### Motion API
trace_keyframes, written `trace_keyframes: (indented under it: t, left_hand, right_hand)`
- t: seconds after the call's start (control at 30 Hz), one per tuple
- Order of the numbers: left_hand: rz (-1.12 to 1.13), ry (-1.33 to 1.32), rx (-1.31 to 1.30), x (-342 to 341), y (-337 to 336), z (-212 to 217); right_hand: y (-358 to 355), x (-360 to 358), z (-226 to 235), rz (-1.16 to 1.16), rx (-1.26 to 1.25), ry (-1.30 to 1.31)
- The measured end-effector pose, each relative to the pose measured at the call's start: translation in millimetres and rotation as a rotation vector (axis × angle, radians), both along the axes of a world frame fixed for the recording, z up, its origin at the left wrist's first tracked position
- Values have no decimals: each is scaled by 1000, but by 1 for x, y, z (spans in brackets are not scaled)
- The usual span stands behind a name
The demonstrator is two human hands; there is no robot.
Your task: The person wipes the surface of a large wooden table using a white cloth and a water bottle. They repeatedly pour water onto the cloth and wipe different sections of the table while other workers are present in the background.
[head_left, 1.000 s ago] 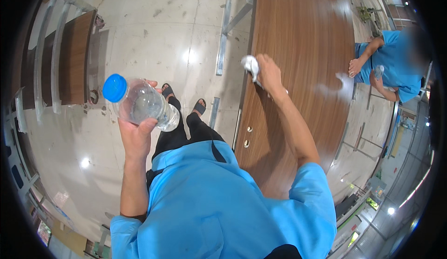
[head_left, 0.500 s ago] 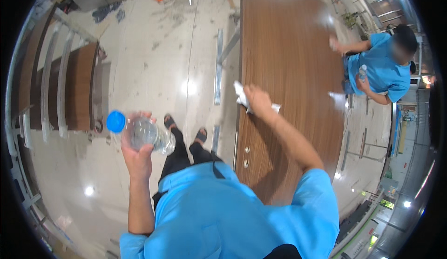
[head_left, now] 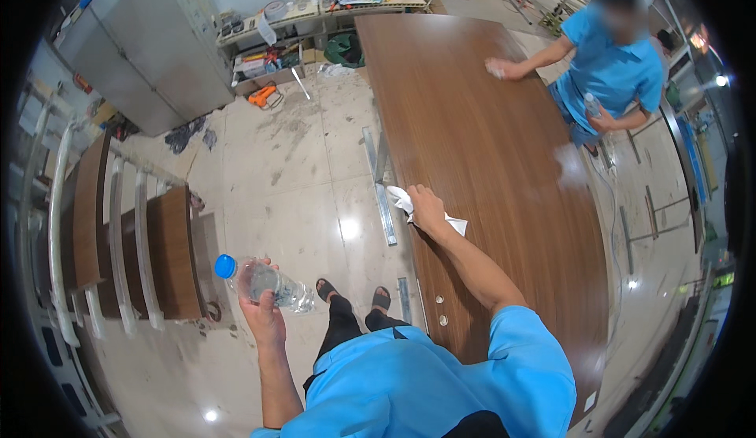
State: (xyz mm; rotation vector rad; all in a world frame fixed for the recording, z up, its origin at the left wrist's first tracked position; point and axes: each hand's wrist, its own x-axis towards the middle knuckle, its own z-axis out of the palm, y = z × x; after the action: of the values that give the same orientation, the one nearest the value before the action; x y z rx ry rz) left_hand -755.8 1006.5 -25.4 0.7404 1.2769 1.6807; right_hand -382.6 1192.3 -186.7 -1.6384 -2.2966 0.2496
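Observation:
My left hand (head_left: 262,312) holds a clear plastic bottle (head_left: 264,282) with a blue cap, tilted out to my left over the floor. My right hand (head_left: 428,208) presses a white cloth (head_left: 403,201) flat against the near left edge of a long brown wooden panel (head_left: 488,154). The cloth sticks out on both sides of the hand. Across the panel a person in a blue shirt (head_left: 610,64) leans in, one hand with a cloth (head_left: 496,68) on the wood and a small bottle in the other hand.
Metal rails (head_left: 379,178) run under the panel's left edge. Brown panels stand in a white rack (head_left: 118,241) at the left. Low shelves with tools (head_left: 276,28) and a grey cabinet (head_left: 134,52) stand at the back. My sandalled feet (head_left: 350,292) are on the pale tiled floor.
The view has tilted up, showing the back of the room. My right hand with the cloth stays at the panel's left edge. The other person's hand has moved along the wood.

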Motion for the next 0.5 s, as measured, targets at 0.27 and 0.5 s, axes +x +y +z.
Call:
trace_keyframes:
  t: [0.27, 0.5]
  left_hand:
    - [-40, 22, 121, -16, 15, 6]
    - [-102, 50, 46, -18, 51, 7]
  right_hand:
    - [-10, 2, -4, 50, -230, -22]
    - [-5, -8, -14, -99, 31, 123]
